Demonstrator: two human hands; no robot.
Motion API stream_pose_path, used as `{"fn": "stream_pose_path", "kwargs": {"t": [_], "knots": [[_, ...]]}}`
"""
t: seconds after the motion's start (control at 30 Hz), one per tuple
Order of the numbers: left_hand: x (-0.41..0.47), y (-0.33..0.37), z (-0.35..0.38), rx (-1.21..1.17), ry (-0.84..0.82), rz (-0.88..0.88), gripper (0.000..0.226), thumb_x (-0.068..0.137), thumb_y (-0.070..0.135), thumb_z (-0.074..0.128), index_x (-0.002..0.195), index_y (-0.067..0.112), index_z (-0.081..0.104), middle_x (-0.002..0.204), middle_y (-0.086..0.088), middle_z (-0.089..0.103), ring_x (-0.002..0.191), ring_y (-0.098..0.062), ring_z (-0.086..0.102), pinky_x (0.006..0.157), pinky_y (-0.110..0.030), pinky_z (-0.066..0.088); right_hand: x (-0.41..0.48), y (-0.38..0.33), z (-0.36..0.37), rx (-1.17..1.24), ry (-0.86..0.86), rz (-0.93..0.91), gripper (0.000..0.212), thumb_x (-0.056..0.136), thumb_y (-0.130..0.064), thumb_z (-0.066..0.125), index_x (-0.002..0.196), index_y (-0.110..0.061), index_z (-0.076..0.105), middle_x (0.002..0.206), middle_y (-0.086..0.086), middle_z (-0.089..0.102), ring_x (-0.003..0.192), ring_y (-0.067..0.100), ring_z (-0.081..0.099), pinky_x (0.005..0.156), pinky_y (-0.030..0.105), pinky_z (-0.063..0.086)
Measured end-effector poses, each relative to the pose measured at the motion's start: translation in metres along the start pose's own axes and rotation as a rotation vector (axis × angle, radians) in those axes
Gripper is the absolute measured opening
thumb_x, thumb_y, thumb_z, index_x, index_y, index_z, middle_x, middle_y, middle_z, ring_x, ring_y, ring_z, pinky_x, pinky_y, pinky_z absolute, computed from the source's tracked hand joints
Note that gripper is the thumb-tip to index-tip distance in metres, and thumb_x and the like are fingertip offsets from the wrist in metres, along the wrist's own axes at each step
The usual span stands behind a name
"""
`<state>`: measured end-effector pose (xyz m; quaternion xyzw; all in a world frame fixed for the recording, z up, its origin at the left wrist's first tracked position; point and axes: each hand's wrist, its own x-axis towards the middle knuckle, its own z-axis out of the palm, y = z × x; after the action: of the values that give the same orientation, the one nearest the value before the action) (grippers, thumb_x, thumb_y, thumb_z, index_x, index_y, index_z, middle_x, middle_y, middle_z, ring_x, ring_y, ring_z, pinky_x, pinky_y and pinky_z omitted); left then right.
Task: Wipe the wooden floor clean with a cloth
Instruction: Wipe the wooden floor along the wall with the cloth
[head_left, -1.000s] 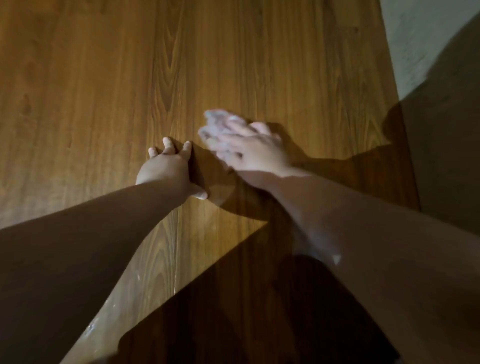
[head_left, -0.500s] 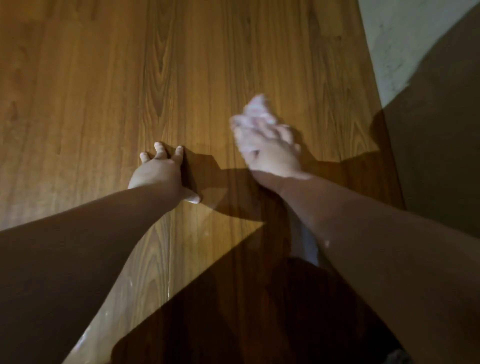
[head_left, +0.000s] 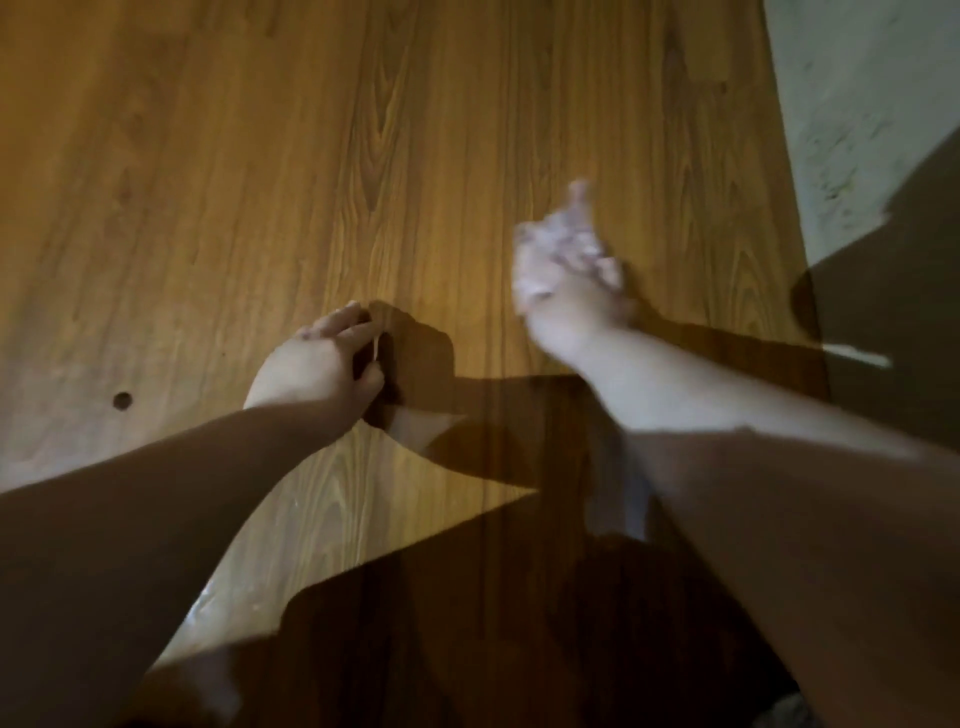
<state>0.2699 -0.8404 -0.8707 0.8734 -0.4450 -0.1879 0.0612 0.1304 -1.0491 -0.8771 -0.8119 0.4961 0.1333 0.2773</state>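
Note:
The wooden floor (head_left: 249, 171) fills the view, brown planks with grain running away from me. My right hand (head_left: 571, 306) is blurred with motion and grips a crumpled whitish cloth (head_left: 558, 236) that sticks out past the fingers, low over the floor right of centre. My left hand (head_left: 311, 364) props on the floor left of centre. Its fingertips touch the wood, its palm is raised, and it holds nothing. Whether the cloth touches the planks I cannot tell.
A pale, rough surface (head_left: 862, 104) borders the wood at the top right. A small dark spot (head_left: 122, 400) marks the floor at the left. Dark shadow covers the near floor and the right side. Wet sheen (head_left: 223, 587) shows by my left forearm.
My right hand has swept the cloth from beside my left hand out to the right and farther away. My left hand has stayed put but has risen from flat onto its fingertips.

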Motion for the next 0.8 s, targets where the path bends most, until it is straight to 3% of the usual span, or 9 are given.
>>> {"fn": "stream_pose_path", "kwargs": {"t": [0.07,0.1,0.17,0.3,0.37,0.43,0.6,0.73,0.8], "knots": [[-0.01,-0.007,-0.004,0.03,0.06,0.019,0.057,0.089,0.025,0.056,0.144,0.025,0.042,0.156,-0.003,0.029,0.133,-0.033,0.04,0.104,-0.043,0.036,-0.029,-0.039,0.008,0.118,-0.109,-0.344,0.047,0.097,-0.027,0.049,0.143,-0.031,0.043,0.158,-0.007,0.023,0.131,0.016,0.038,0.101,0.034,0.045],[-0.012,-0.013,-0.007,0.06,0.076,0.041,0.059,0.088,0.023,0.057,0.144,0.022,0.041,0.156,-0.006,0.028,0.133,-0.035,0.039,0.105,-0.043,0.034,-0.035,-0.053,0.012,0.28,-0.187,-0.445,0.046,0.096,-0.019,0.049,0.139,-0.033,0.049,0.158,-0.013,0.02,0.12,0.01,0.043,0.08,0.02,0.053],[-0.013,-0.023,-0.012,0.103,0.089,0.065,0.063,0.089,0.028,0.056,0.148,0.023,0.034,0.157,-0.01,0.023,0.136,-0.038,0.033,0.109,-0.045,0.029,-0.038,-0.062,0.007,0.453,-0.155,-0.436,0.047,0.094,-0.011,0.047,0.133,-0.037,0.055,0.158,-0.012,0.023,0.108,0.006,0.047,0.058,0.011,0.044],[-0.005,-0.018,-0.006,0.081,0.048,-0.003,0.071,0.092,0.053,0.041,0.152,0.034,0.01,0.161,-0.009,-0.001,0.147,-0.029,0.002,0.118,-0.047,0.011,-0.028,-0.021,-0.006,0.342,0.134,-0.105,0.038,0.097,-0.021,0.045,0.133,-0.03,0.053,0.134,0.001,0.056,0.097,0.016,0.058,0.077,0.024,0.045],[0.01,0.001,0.001,0.041,0.048,-0.089,0.073,0.092,0.063,0.03,0.152,0.034,0.003,0.16,-0.009,-0.008,0.147,-0.027,-0.011,0.118,-0.049,0.0,-0.028,-0.002,-0.001,0.213,0.118,-0.024,0.044,0.098,-0.025,0.044,0.142,-0.028,0.043,0.146,0.002,0.044,0.128,0.023,0.045,0.104,0.036,0.04],[0.028,0.031,0.009,0.007,0.0,-0.137,0.074,0.09,0.068,0.023,0.152,0.035,0.001,0.16,-0.01,-0.011,0.146,-0.029,-0.014,0.115,-0.051,-0.006,-0.029,0.008,0.007,0.086,0.124,-0.022,0.051,0.099,-0.026,0.041,0.149,-0.027,0.031,0.16,0.0,0.02,0.147,0.023,0.015,0.119,0.042,0.018],[0.042,0.095,0.046,0.194,-0.147,0.119,0.07,0.096,0.06,0.018,0.153,0.023,-0.001,0.16,-0.006,-0.016,0.145,-0.022,-0.02,0.116,-0.042,-0.008,-0.018,0.015,0.015,-0.002,0.105,0.043,0.061,0.098,-0.023,0.038,0.153,-0.029,0.014,0.163,-0.006,-0.001,0.149,0.023,-0.007,0.119,0.05,0.001],[0.048,0.046,0.042,0.401,0.047,0.508,0.062,0.097,0.044,0.021,0.152,0.018,0.014,0.161,-0.005,0.01,0.148,-0.023,0.004,0.117,-0.037,0.0,-0.006,0.017,0.015,0.065,0.148,0.019,0.061,0.097,-0.018,0.038,0.153,-0.029,0.016,0.162,-0.006,0.005,0.149,0.021,-0.004,0.12,0.049,0.004],[0.061,-0.001,0.03,0.428,0.155,0.35,0.058,0.096,0.043,0.025,0.147,0.016,0.033,0.156,-0.013,0.024,0.145,-0.032,0.015,0.116,-0.048,0.011,-0.004,0.018,0.016,0.071,0.184,0.0,0.06,0.097,-0.018,0.039,0.153,-0.029,0.018,0.162,-0.006,0.006,0.149,0.021,-0.003,0.12,0.049,0.004]]}}
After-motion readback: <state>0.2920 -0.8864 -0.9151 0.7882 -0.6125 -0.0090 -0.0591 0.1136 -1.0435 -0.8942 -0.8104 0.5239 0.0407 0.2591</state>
